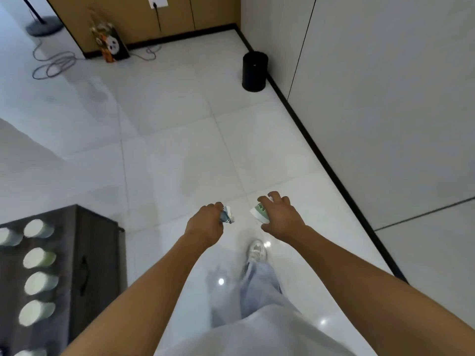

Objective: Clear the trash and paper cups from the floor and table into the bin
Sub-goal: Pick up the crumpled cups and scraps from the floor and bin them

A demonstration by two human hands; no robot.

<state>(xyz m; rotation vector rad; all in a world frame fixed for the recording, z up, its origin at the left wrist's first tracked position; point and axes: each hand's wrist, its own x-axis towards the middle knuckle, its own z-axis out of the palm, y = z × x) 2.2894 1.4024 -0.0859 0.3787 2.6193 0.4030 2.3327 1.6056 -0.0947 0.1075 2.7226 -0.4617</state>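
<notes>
My left hand grips a blue and white paper cup, which sticks out to the right of my fingers. My right hand holds a green and white paper cup lying on its side, rim toward the lower left. Both hands are held out over the white tiled floor. A black round bin stands far ahead against the right wall. On the dark table at the lower left stand several white paper cups in a row.
A patterned gift bag leans against the wooden cabinet at the back. Grey cable loops lie on the floor at the back left, near a black lamp base. My shoe steps on the floor below my hands.
</notes>
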